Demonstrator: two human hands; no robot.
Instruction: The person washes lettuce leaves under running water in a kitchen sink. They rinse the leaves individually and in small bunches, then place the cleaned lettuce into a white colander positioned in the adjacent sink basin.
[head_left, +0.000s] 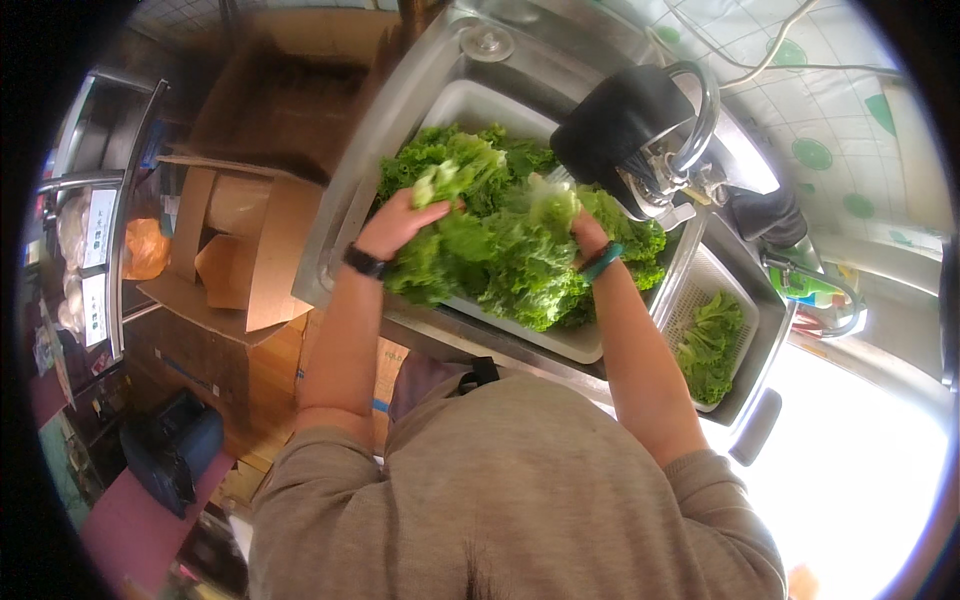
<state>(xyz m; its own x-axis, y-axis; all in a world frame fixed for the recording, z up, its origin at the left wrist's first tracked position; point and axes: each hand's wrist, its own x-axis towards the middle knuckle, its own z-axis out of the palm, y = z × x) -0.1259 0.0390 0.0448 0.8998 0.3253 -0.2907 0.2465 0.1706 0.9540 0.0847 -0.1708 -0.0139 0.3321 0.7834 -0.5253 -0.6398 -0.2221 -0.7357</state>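
Note:
My left hand (397, 223), with a black band at the wrist, grips leafy green lettuce (469, 169) by its pale stem end. On the other side, my right hand (590, 234), wearing a teal bracelet, is closed around the pale base of another lettuce bunch (553, 204); its fingers are mostly hidden by leaves. Both bunches are over a white plastic tub (471, 91) heaped with curly lettuce. The tub sits in a stainless steel sink (341, 202). Some leaves are blurred.
A metal faucet (705, 112) and a black object (619, 124) overhang the tub's right side. In the right basin, a white perforated basket (697, 281) holds more lettuce (709, 345). Open cardboard boxes (277, 255) stand left of the sink, beside a metal rack (120, 225).

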